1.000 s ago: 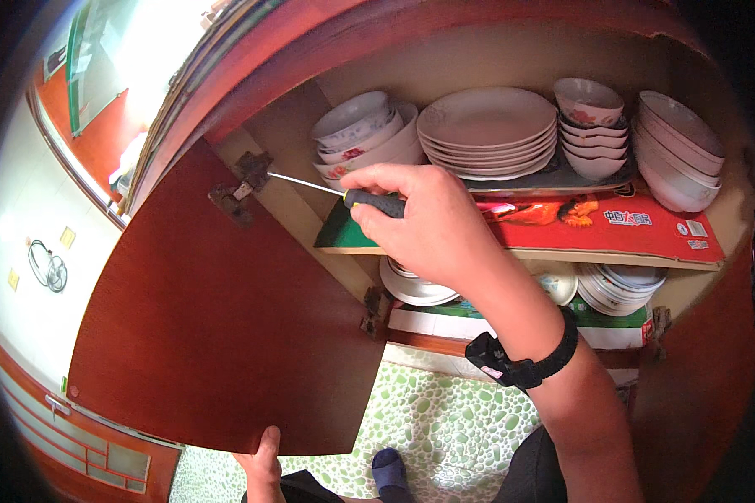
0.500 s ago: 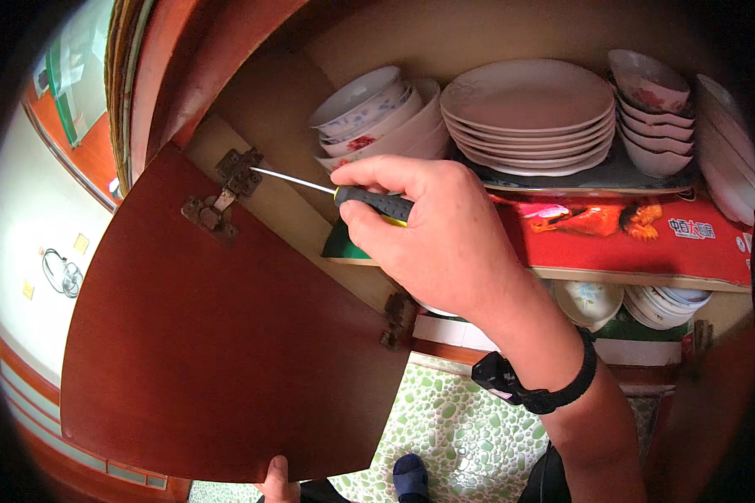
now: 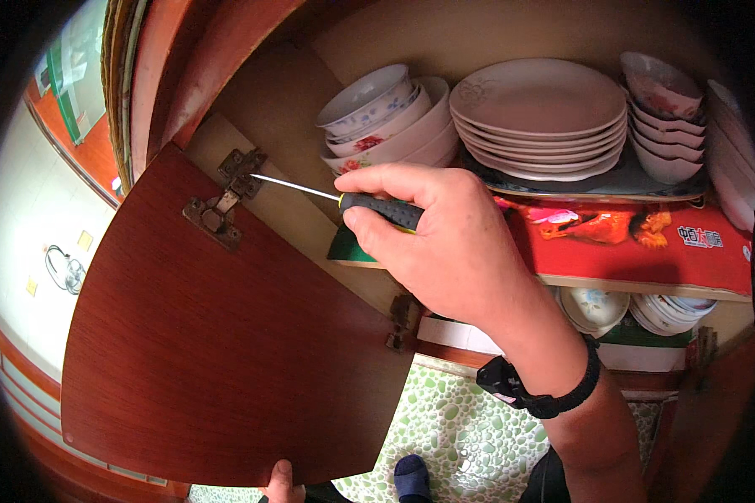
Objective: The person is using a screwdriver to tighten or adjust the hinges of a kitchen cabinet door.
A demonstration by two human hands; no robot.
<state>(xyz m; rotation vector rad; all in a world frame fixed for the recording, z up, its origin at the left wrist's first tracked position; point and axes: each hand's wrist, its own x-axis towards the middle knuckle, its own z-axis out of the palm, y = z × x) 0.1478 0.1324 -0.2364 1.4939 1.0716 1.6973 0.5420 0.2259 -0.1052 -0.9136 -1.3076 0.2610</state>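
My right hand (image 3: 424,235) is closed round a screwdriver (image 3: 377,210) with a black and yellow handle. Its thin shaft points left, the tip at the upper metal hinge (image 3: 231,193) between the cabinet's inner side and the open red-brown door (image 3: 226,352). A lower hinge (image 3: 398,327) sits on the door's far edge, partly shadowed. At the door's bottom edge my left hand (image 3: 281,482) grips with the thumb in front; its other fingers are hidden.
The upper shelf (image 3: 646,272) holds stacked bowls (image 3: 369,109) and plates (image 3: 533,96), with more dishes (image 3: 671,310) below. A pale wall (image 3: 33,218) with a cable is on the left. A patterned floor (image 3: 457,419) and my slippered foot (image 3: 413,478) show beneath.
Since a second ago the view has moved closer and shifted over the cabinet. The screwdriver tip stays at the upper hinge, and my left hand still holds the door's bottom edge.
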